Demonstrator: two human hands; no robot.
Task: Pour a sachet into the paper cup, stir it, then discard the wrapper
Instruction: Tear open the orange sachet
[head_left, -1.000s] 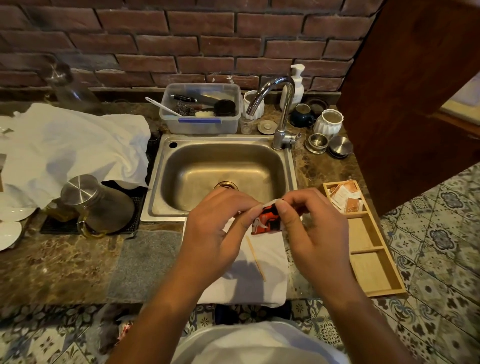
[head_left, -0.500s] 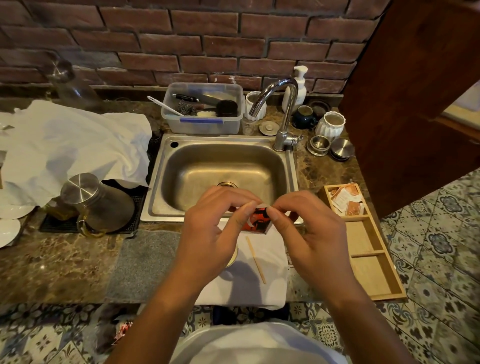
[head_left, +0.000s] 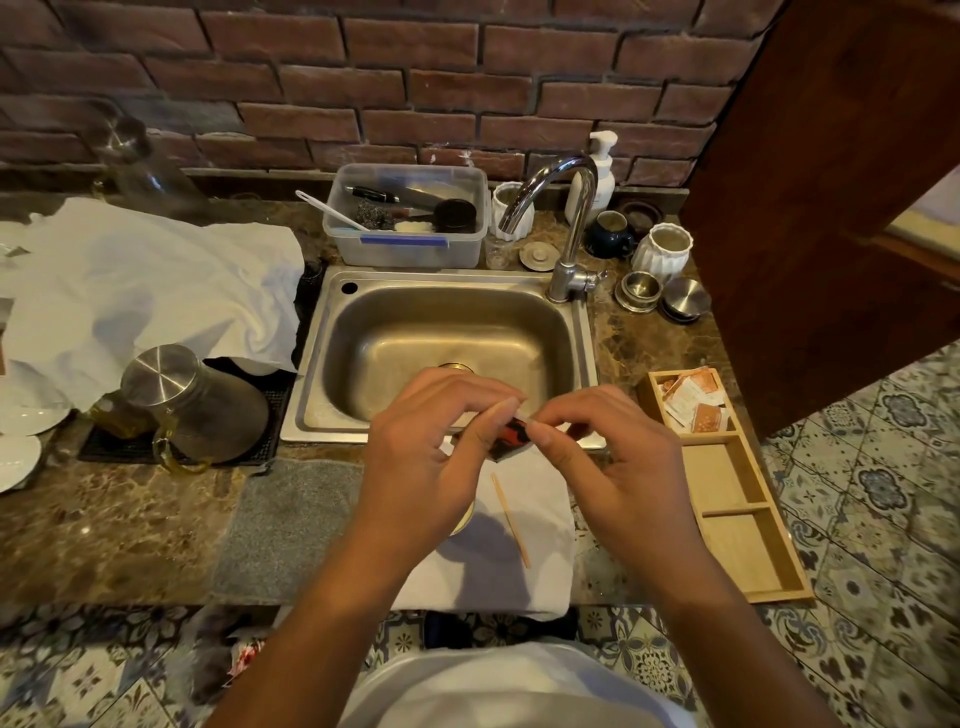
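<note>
Both hands pinch a small red, black and white sachet (head_left: 511, 435) over the front edge of the sink. My left hand (head_left: 431, 457) grips its left side between thumb and forefinger. My right hand (head_left: 608, 467) grips its right top corner. The paper cup (head_left: 464, 519) stands on a white cloth (head_left: 498, 571) under my left hand, and only a sliver of its rim shows. A thin wooden stir stick (head_left: 511, 519) lies on the cloth beside the cup, to its right.
A steel sink (head_left: 441, 343) with a tap (head_left: 566, 223) lies ahead. A wooden compartment tray (head_left: 727, 488) holding more sachets (head_left: 693, 400) sits to the right. A steel-lidded glass jug (head_left: 192, 405) and a crumpled white cloth (head_left: 145, 291) are to the left. A wrapper (head_left: 244, 657) lies on the tiled floor.
Both hands have shifted the sachet slightly left and down, and the fingertips have closed tighter on its top edge. The view has tilted a little.
</note>
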